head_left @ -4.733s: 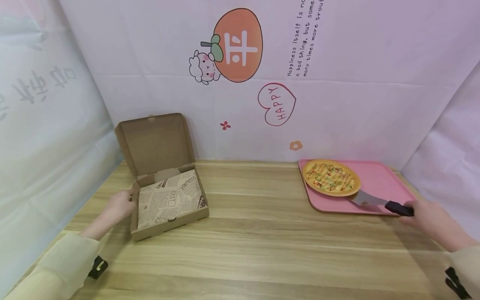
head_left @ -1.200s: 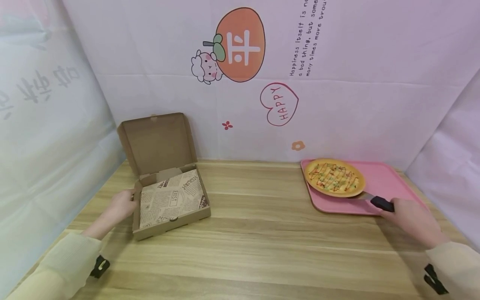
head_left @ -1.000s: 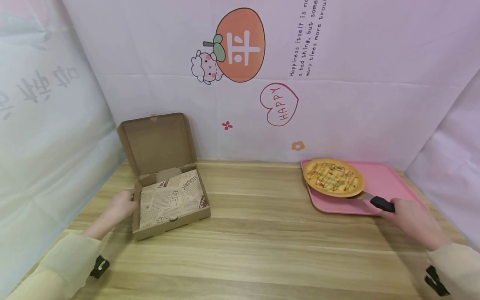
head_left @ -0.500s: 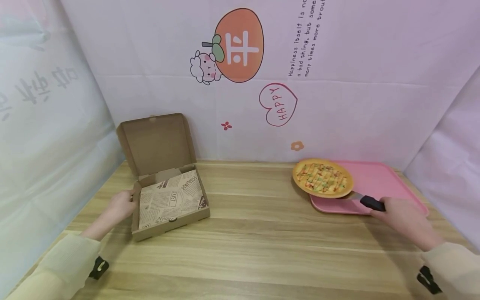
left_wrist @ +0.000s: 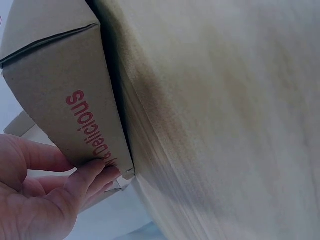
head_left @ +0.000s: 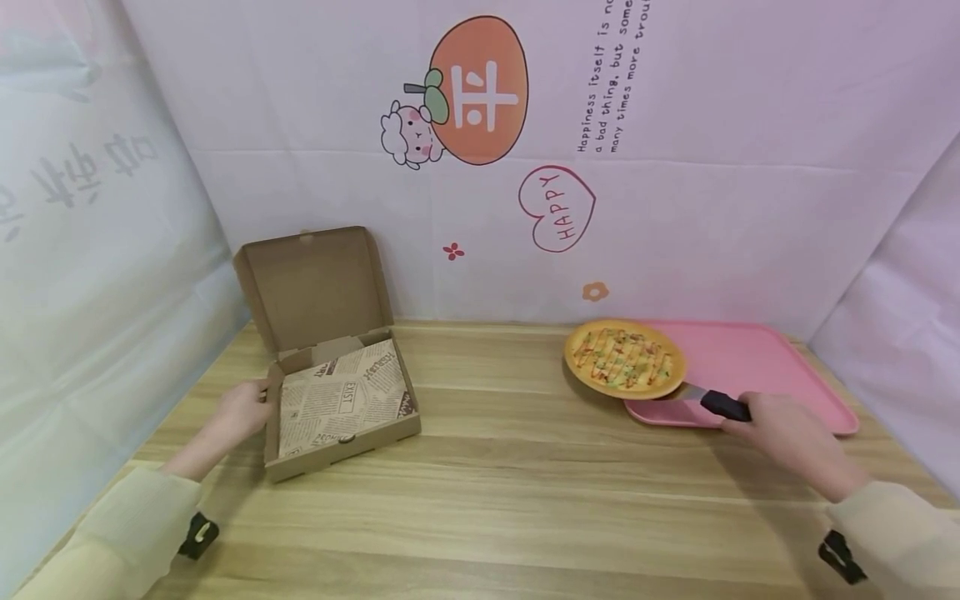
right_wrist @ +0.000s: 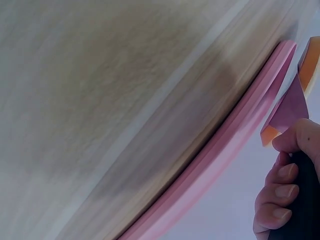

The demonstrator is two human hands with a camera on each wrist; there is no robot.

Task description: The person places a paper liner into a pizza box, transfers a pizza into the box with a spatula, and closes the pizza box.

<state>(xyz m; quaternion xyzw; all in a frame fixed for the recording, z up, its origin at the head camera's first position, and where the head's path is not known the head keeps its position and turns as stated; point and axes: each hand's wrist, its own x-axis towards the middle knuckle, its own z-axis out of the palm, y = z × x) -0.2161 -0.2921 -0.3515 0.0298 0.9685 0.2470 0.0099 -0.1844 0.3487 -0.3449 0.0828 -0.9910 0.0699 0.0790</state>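
Observation:
My right hand (head_left: pixel 795 446) grips the black handle of a pizza server (head_left: pixel 723 406), its fingers (right_wrist: pixel 282 192) wrapped round it in the right wrist view. On the server's metal blade rests a round pizza (head_left: pixel 624 360) with an orange crust and sauce stripes. It is held up over the left edge of a pink tray (head_left: pixel 757 367), partly past it. My left hand (head_left: pixel 242 414) pinches the left side wall of an open cardboard pizza box (head_left: pixel 352 454). In the left wrist view thumb and fingers press that wall (left_wrist: pixel 65 95) near red lettering. Printed paper (head_left: pixel 337 404) lines the box.
The lid (head_left: pixel 311 287) stands raised at the back of the box, close to the white printed cloth (head_left: pixel 675 225). Bare wooden table (head_left: pixel 510 467) lies between box and tray. Further cloth hangs at left and right.
The right hand has carried the pizza on the server leftward, from over the tray to beyond its left edge. The left hand stays at the box, which has not moved.

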